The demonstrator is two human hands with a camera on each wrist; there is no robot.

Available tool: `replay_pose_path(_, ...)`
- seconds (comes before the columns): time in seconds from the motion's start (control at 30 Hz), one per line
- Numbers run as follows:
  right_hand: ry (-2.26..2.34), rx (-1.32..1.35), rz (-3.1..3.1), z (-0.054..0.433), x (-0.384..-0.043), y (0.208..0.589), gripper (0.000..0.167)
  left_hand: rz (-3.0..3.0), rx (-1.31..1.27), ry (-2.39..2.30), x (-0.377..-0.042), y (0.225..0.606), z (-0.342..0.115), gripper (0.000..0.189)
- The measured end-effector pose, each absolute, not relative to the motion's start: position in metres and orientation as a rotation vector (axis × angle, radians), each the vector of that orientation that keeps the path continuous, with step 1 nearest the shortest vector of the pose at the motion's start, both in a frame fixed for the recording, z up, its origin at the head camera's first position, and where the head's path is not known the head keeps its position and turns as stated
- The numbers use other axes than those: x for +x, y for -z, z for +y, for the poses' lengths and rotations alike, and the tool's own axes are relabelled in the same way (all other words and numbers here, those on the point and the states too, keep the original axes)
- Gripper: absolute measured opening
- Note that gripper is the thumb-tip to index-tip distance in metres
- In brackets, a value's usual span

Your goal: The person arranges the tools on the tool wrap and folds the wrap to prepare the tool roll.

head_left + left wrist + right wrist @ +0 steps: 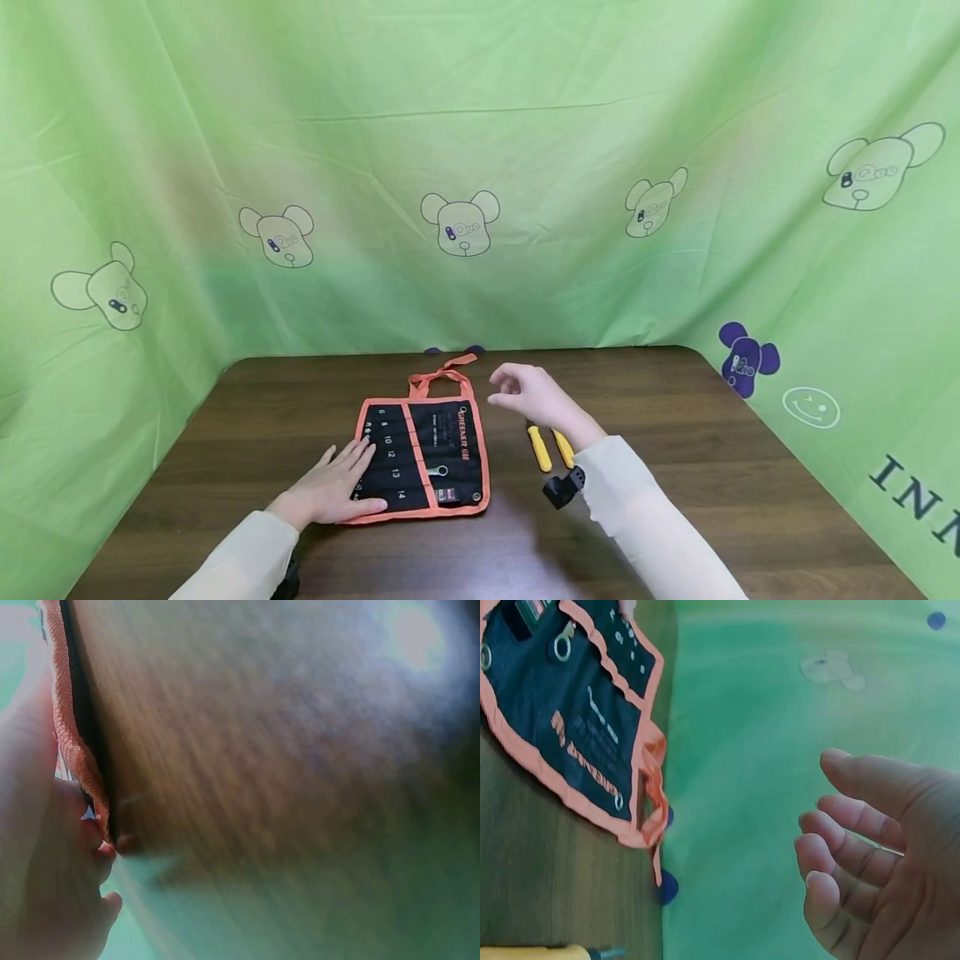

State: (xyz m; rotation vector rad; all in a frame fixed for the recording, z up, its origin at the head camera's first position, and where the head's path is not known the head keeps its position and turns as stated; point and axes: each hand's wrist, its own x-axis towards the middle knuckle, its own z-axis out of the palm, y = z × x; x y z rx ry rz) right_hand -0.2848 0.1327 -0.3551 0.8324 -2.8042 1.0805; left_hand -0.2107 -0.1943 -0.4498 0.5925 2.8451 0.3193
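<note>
With my left hand [333,490] spread on the near left part of the tool pouch [456,429], my loosely curled, empty right hand [536,396] hangs right of its far corner, beyond yellow-handled screwdrivers [539,450] lying near-to-far on the counter [645,396].

Backdrop's a wrinkly green cloth [360,150] hung around a brown wood-grain table [667,408], with five outlined, round-eared cartoon heads [463,237] printed across it. Over on the right there's also a solid purple bear [741,375], a white smiley [812,407] and some big dark letters [926,505] running off the edge.
</note>
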Motion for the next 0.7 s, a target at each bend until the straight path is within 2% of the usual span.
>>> replay_pose_path(0.37, -1.141, 0.661, -2.772, 0.168, -0.29, 0.358, 0.024, 2.848, 0.591, -0.32, -0.212, 0.451, -0.195, 0.094)
replay_pose_path(0.7, -1.168, 0.475, -2.751, 0.204, -0.301, 0.381, 0.028, 2.847, 0.592, -0.316, -0.212, 0.452, -0.195, 0.094)
